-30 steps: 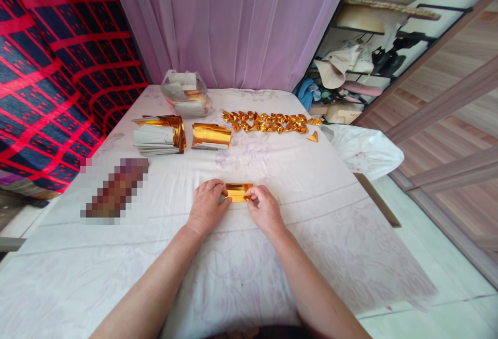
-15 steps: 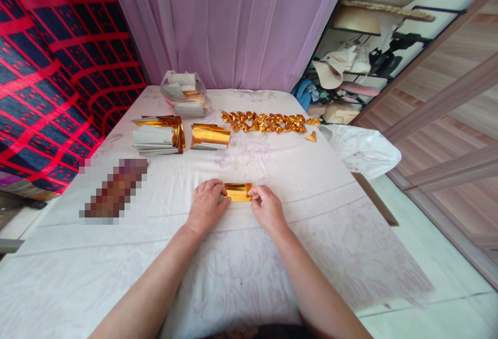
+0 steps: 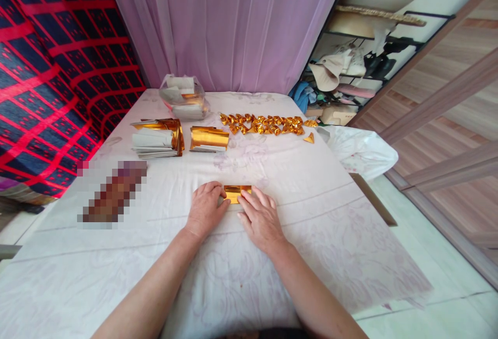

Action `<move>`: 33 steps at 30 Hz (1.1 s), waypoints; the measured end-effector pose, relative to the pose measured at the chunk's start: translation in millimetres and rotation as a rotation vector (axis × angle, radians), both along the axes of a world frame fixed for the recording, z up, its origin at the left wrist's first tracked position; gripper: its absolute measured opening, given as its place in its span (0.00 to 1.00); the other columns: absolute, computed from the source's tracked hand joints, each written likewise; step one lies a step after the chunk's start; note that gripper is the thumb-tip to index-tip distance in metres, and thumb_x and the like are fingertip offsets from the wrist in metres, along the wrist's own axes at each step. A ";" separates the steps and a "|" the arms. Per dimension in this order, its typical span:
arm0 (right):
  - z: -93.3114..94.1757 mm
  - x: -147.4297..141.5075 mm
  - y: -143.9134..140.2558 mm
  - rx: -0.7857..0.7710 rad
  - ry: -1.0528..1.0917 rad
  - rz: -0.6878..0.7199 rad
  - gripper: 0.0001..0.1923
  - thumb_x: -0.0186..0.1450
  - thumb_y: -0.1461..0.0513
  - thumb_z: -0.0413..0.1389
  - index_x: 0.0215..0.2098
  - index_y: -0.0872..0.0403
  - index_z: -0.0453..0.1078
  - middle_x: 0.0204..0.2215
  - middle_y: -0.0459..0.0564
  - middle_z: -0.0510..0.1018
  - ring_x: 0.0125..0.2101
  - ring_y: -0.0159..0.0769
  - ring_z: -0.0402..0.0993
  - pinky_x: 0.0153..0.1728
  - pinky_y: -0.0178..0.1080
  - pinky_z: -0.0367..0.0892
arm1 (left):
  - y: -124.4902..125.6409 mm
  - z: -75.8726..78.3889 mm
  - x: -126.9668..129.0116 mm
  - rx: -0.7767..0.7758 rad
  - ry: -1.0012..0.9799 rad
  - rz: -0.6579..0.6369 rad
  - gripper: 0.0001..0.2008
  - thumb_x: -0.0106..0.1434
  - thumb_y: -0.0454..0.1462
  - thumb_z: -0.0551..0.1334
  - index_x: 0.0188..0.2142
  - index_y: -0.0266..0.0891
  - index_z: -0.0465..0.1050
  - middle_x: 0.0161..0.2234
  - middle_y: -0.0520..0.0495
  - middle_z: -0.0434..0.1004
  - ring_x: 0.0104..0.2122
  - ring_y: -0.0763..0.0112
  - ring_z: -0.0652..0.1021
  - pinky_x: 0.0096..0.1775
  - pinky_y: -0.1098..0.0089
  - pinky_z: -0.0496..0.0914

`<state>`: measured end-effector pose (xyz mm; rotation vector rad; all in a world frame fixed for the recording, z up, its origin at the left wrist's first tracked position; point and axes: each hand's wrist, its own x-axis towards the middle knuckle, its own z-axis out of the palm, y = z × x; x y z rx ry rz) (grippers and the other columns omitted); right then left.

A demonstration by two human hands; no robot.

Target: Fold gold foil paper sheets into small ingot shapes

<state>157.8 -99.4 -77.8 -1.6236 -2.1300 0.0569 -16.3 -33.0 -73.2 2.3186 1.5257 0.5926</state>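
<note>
A folded strip of gold foil paper (image 3: pixel 232 193) lies flat on the cloth-covered table in front of me. My left hand (image 3: pixel 206 206) pins its left end, thumb along the near edge and fingers curled at the side. Stretched fingers of my right hand (image 3: pixel 262 217) rest on the right part of the strip, covering its near right corner. Beyond the hands stand a small stack of gold foil sheets (image 3: pixel 210 137) and a larger stack of foil paper (image 3: pixel 155 139) with grey backs. Folded gold foil pieces (image 3: pixel 268 124) sit in rows at the back.
A clear plastic bag (image 3: pixel 182 97) of paper stands at the back left. One loose gold triangle (image 3: pixel 309 138) lies by the right edge, near a white plastic bag (image 3: pixel 361 149). Something blurred out (image 3: pixel 114 191) lies at left. Shelves (image 3: pixel 350 64) hold hats and clothes.
My right hand has gone from a pinch at the strip's right end to fingers laid out flat across it. My left hand stays in place on the left end.
</note>
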 end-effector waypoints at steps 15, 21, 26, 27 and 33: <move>-8.7 8.3 -10.1 0.032 -0.071 -0.196 0.18 0.66 0.59 0.55 0.54 0.52 0.71 0.60 0.62 0.65 0.62 0.55 0.55 0.56 0.59 0.56 | 0.3 -0.3 0.5 -0.006 0.000 0.004 0.03 0.60 0.37 0.61 0.34 0.42 0.72 0.47 0.46 0.75 0.50 0.57 0.73 0.52 0.56 0.64; -4.7 1.6 -11.7 0.020 -0.081 -0.093 0.18 0.65 0.59 0.56 0.54 0.48 0.71 0.62 0.59 0.63 0.63 0.54 0.53 0.56 0.59 0.55 | -3.4 2.5 2.4 0.021 0.008 0.019 0.02 0.61 0.38 0.60 0.33 0.43 0.70 0.46 0.46 0.75 0.48 0.57 0.73 0.50 0.56 0.65; -8.0 8.0 -10.2 0.044 -0.041 -0.148 0.14 0.66 0.60 0.54 0.48 0.50 0.74 0.59 0.58 0.68 0.61 0.53 0.57 0.55 0.56 0.58 | -2.8 -2.1 1.0 0.036 -0.007 0.027 0.03 0.60 0.38 0.61 0.35 0.42 0.70 0.47 0.44 0.74 0.49 0.56 0.72 0.51 0.55 0.65; -9.7 10.5 -8.9 0.056 -0.023 -0.159 0.13 0.66 0.60 0.53 0.47 0.51 0.75 0.58 0.58 0.69 0.60 0.52 0.58 0.55 0.55 0.59 | -2.5 -3.3 0.4 0.047 -0.016 0.040 0.05 0.60 0.38 0.62 0.36 0.42 0.69 0.48 0.43 0.73 0.49 0.56 0.72 0.52 0.55 0.65; -20.1 20.0 4.6 0.095 0.093 -0.240 0.15 0.66 0.60 0.52 0.48 0.53 0.72 0.54 0.58 0.72 0.57 0.49 0.63 0.54 0.52 0.61 | -2.1 -8.5 -2.0 0.115 -0.028 0.069 0.13 0.59 0.39 0.63 0.44 0.42 0.68 0.48 0.42 0.73 0.49 0.55 0.72 0.52 0.54 0.66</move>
